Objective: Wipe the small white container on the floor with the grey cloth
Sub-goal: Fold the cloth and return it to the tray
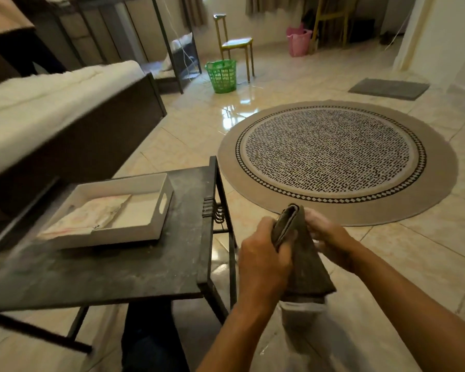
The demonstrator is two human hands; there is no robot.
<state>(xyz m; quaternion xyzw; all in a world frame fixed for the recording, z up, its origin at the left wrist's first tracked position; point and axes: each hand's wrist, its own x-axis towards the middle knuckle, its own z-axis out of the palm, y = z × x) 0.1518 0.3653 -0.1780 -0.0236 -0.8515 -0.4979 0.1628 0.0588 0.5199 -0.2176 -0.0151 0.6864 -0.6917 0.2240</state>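
Both hands hold the folded grey cloth [305,267] in front of me, above the tiled floor. My left hand [263,255] grips the cloth's left edge near its top. Behind its right side, my right hand [330,242] pinches the cloth, partly hidden by it. Directly below the hanging cloth, a pale whitish container [301,318] stands on the floor; only its rim and upper wall show. The cloth's lower edge hangs just above that rim, and I cannot tell whether it touches.
A dusty dark metal table [124,269] on my left carries a white tray [160,210] holding a folded pale cloth. A round patterned rug [333,162] lies ahead. Farther off stand a green basket [222,76], a yellow chair [236,44], a pink basket [298,41] and a bed [51,98].
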